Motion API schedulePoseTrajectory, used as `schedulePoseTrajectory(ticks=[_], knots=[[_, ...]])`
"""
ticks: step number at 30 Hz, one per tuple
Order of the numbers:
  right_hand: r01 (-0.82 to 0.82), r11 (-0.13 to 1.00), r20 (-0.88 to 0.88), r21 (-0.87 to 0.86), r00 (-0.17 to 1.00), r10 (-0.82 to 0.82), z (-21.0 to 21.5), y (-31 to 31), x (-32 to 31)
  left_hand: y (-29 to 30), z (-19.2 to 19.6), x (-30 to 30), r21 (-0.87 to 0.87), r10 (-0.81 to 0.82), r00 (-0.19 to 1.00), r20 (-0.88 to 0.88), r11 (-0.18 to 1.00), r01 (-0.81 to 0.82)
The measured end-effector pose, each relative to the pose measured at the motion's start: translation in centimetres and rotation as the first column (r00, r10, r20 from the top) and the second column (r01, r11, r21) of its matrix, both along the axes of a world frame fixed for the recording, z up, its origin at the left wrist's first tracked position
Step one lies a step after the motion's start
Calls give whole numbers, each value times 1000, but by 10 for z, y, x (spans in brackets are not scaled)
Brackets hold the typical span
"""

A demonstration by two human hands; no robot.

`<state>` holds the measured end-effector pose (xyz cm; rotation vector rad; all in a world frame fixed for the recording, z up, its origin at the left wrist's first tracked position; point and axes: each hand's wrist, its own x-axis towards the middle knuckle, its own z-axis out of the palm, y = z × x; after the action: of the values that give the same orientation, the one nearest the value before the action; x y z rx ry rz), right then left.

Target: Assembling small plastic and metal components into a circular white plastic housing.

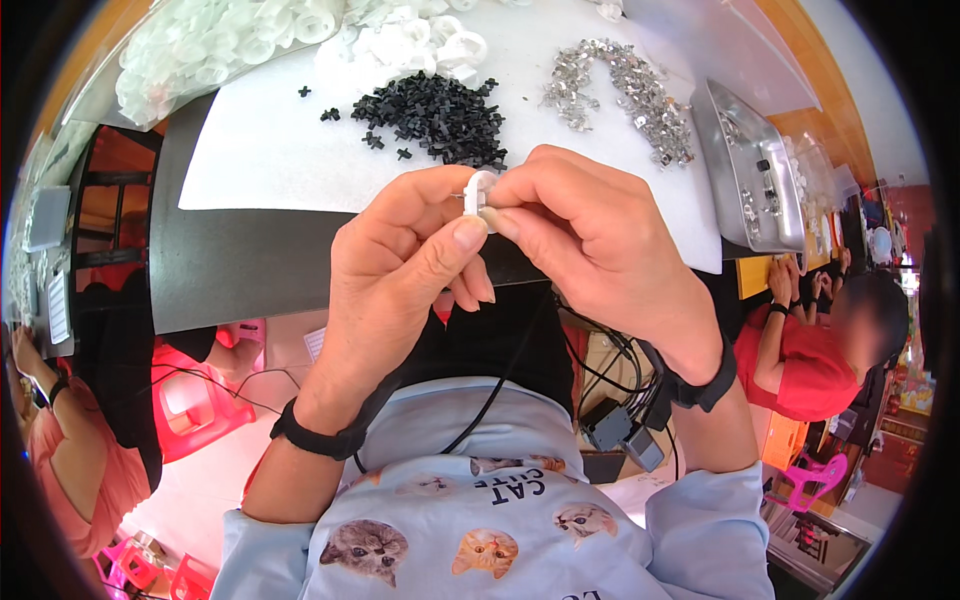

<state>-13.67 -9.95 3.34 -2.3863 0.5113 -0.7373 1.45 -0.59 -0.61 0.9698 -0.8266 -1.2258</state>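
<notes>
A small white plastic part (479, 193), rounded at one end, is held up in front of me over the table's near edge. My left hand (405, 250) pinches it between thumb and fingers from the left. From the right, my right hand (590, 235) grips the same part, thumb and forefinger pressed to its side. Whatever sits inside the part is hidden by my fingers. Just beyond my hands lies a pile of small black cross-shaped pieces (440, 115). White plastic rings (420, 45) are heaped behind that pile, and small metal pieces (640, 95) are scattered to the right.
A bag of translucent rings (215, 50) lies at the far left. At the right stands a metal tray (720, 165) with small parts. White sheeting (270, 150) covers much of the dark table (240, 265). Other people sit left and right; cables (610, 350) hang near my lap.
</notes>
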Motion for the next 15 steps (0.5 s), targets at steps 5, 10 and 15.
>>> schedulePoseTrajectory(ticks=[5, 10, 15], knots=[[85, 996, 17, -25, 996, -84, -1, 10, 5, -1, -3, -2, 6, 53, 998, 26, 999, -53], [109, 988, 64, 108, 991, -116, -6, 14, 5, 0, -2, -1, -21, 51, 992, 116, 999, -49], [76, 996, 81, -42, 994, -72, -3, 11, 7, 0, 0, 2, 3, -1, 1000, 30, 1000, 1]])
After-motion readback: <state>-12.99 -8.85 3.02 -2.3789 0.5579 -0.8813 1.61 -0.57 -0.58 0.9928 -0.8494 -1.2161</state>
